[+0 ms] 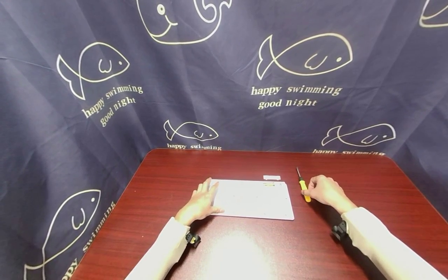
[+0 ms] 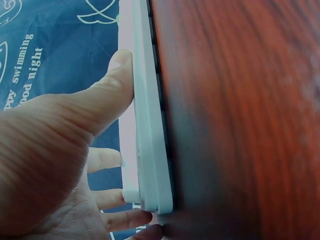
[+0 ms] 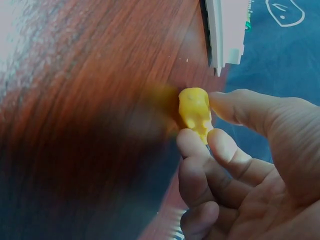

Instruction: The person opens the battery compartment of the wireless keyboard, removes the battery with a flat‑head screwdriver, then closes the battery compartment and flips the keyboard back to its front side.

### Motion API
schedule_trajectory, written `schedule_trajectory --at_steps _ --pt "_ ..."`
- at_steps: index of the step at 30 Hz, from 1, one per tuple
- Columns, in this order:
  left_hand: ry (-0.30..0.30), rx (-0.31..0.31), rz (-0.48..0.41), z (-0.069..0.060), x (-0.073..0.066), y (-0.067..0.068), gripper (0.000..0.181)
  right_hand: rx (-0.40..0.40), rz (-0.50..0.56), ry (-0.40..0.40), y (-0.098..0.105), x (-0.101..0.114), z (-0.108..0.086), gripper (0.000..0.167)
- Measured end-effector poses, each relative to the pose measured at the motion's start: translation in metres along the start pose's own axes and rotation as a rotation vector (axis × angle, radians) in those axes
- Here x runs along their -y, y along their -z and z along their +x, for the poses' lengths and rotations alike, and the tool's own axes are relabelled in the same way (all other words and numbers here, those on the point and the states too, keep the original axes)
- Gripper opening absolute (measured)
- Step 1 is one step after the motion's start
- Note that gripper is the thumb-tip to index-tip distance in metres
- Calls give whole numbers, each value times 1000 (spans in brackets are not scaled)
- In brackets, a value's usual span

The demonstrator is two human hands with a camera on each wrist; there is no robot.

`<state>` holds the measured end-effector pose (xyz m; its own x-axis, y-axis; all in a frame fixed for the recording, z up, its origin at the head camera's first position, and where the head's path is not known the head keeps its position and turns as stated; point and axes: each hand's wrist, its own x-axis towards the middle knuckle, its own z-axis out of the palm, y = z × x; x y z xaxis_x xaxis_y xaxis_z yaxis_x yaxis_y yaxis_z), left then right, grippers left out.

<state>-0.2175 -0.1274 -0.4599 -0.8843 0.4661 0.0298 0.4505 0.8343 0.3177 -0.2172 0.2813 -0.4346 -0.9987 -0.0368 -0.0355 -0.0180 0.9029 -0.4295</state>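
Note:
A white keyboard (image 1: 252, 199) lies face down on the table; its dark keys show along the underside in the left wrist view. My left hand (image 1: 200, 202) rests on its left end, fingers spread and thumb (image 2: 120, 75) on the back near the front edge. At the keyboard's upper right is a small open slot with yellowish parts (image 1: 269, 184). Just behind it lies a small white cover (image 1: 272, 177). To the right, my right hand (image 1: 323, 189) pinches the yellow handle of a screwdriver (image 1: 303, 187) between thumb and fingers. Its shaft points toward the back of the table.
The reddish-brown wooden table (image 1: 168, 171) has rounded back corners. Behind it hangs a dark blue curtain (image 1: 234, 77) with fish drawings and lettering. A black device (image 1: 339, 230) is strapped to the right wrist, another (image 1: 193, 239) to the left.

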Motion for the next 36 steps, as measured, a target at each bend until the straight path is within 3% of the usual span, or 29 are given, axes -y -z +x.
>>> schedule_trajectory --at_steps 4,7,10,13,16,19,22,31,33,36 --pt "-3 -4 6 0 0 0 91 -2 2 4 0 0 0 32" --pt "-5 -3 7 0 0 -1 91 -61 13 28 0 2 -1 32" --pt "-10 -2 9 0 0 -1 91 -185 58 113 -2 8 -3 26" --pt "-11 -3 20 1 0 0 92 -261 120 274 -7 20 -6 19" --pt "-7 0 29 1 0 0 92 -187 140 442 -15 31 -9 37" --pt "-3 1 32 1 -1 1 92 -45 117 523 -22 38 -13 62" --pt "-9 -4 24 1 -3 0 91 34 76 519 -28 41 -17 75" --pt "7 -14 115 7 -14 4 82 59 55 445 -35 44 -18 84" --pt "-32 -27 119 13 -20 5 70 69 57 438 -36 46 -18 84" --pt "-159 -31 81 27 -39 6 54 72 55 422 -36 48 -21 83"
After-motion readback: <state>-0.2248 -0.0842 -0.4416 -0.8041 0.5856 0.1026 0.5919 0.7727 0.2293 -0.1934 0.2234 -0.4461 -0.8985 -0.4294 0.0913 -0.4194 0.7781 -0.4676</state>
